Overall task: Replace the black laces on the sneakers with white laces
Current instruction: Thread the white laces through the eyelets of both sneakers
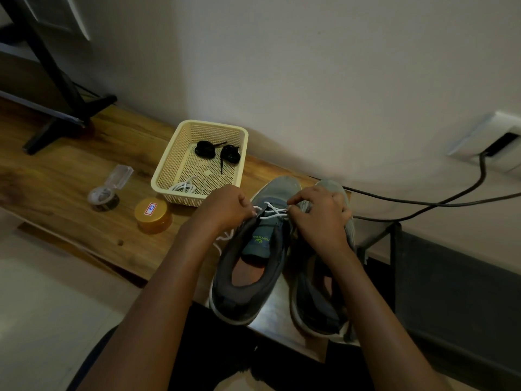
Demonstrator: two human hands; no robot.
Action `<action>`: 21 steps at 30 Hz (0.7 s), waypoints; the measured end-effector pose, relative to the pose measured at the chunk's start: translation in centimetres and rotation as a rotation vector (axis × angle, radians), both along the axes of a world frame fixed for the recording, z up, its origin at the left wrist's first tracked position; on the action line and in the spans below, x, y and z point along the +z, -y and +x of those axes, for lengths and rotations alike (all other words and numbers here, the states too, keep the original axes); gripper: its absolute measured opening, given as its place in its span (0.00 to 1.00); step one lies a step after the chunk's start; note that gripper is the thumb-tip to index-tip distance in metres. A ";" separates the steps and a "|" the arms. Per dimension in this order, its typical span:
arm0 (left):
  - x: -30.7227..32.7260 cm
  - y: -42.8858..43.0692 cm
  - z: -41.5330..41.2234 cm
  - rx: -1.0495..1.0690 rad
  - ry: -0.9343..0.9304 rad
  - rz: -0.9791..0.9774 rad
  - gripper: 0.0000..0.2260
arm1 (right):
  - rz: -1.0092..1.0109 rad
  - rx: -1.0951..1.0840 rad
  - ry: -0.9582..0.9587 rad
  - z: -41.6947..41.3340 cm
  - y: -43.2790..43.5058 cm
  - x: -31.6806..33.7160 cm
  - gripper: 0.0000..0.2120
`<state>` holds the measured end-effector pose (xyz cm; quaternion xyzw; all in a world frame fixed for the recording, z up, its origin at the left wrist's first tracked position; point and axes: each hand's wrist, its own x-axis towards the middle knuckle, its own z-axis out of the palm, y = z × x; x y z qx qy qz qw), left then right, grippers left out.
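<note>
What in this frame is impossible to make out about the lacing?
Head view only:
- Which eyelets the white lace passes, hidden by the left hand and right hand.
- Whether the right sneaker has laces, covered by the right forearm.
- Text on the jar label, too small.

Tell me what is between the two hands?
In the head view, the white lace crosses the sneaker between the left hand and right hand.
</note>
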<state>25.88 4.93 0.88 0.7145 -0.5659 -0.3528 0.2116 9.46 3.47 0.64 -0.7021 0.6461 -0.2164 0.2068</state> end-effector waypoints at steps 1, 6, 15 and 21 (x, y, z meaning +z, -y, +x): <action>0.0 0.0 0.0 0.025 -0.014 -0.017 0.06 | 0.002 -0.004 0.004 0.0 0.0 0.0 0.05; 0.4 0.0 -0.1 0.128 -0.121 -0.063 0.11 | 0.017 -0.001 0.007 0.1 0.0 0.0 0.05; 1.3 0.0 -0.1 0.155 -0.287 0.033 0.11 | 0.016 -0.019 0.004 -0.2 0.1 0.1 0.05; 1.6 0.1 -0.1 0.152 -0.341 0.103 0.08 | 0.017 -0.017 -0.002 -0.1 0.1 0.1 0.06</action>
